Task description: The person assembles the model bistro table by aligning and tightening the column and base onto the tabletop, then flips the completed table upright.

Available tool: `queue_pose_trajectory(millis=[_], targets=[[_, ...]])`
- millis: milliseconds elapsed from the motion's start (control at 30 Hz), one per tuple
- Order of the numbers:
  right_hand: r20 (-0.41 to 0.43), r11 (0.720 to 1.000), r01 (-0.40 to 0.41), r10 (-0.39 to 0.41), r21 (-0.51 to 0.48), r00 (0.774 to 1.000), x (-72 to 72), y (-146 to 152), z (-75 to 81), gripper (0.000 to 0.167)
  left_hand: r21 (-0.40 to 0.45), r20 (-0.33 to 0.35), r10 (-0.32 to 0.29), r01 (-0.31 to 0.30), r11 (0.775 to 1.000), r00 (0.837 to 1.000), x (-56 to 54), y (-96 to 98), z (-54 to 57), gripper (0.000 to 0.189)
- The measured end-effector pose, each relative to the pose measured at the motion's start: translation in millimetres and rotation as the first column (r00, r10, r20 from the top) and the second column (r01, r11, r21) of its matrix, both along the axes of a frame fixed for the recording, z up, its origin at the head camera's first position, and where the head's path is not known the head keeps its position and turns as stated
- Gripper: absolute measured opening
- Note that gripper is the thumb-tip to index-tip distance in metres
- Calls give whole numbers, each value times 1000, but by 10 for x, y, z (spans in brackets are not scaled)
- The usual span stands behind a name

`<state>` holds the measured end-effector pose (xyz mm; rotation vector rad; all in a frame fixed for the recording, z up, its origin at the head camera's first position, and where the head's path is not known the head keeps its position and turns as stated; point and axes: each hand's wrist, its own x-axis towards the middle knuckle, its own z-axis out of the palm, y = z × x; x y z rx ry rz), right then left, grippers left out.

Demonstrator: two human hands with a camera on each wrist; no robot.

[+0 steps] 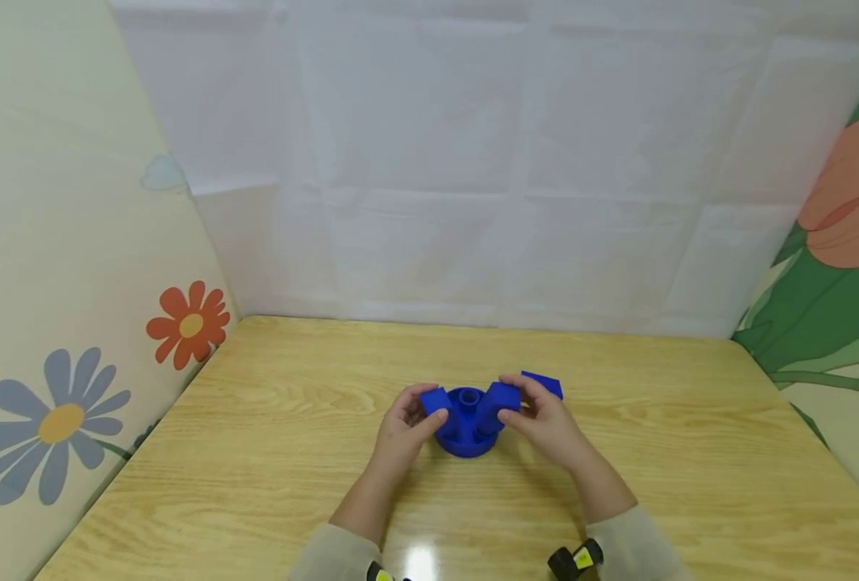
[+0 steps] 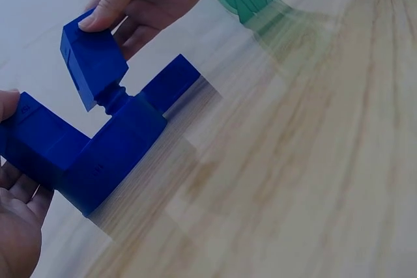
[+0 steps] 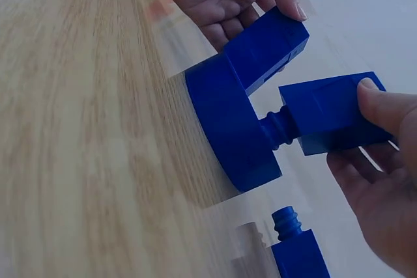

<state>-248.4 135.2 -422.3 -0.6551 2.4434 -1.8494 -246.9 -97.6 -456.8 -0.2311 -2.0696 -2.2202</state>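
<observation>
A round blue base (image 1: 467, 448) stands on the wooden table, with a raised ring-shaped socket on top. My left hand (image 1: 400, 432) grips a blue rectangular block (image 3: 267, 43) that sits tilted outward on the base. Between thumb and fingers of my right hand (image 1: 548, 428) is a second blue block (image 3: 332, 109), also leaning outward. Its ridged, screw-like stem (image 3: 279, 128) shows between block and base, its lower end at the base's top; how deep it sits I cannot tell. A third blue block (image 1: 543, 383) lies just behind the right hand.
The third block's own ridged stem (image 3: 287, 224) shows in the right wrist view. Wood-grain tabletop (image 1: 255, 452) spreads around the hands. A white sheet (image 1: 429, 202) hangs at the back, and flower-printed panels (image 1: 59, 242) stand at the sides.
</observation>
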Motion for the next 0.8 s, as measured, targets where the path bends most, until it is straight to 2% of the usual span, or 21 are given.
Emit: queue_pose_trajectory(millis=[467, 633, 800], targets=[[27, 996, -33, 31, 80, 999, -52, -2, -39, 47, -21, -24, 8, -9, 1000, 1000, -2, 13, 13, 41], [32, 994, -38, 35, 99, 999, -50, -7, -31, 49, -7, -7, 8, -8, 1000, 1000, 3, 9, 18, 42], [15, 999, -40, 39, 23, 999, -20, 17, -70, 44, 4, 6, 5, -5, 1000, 1000, 3, 6, 11, 42]])
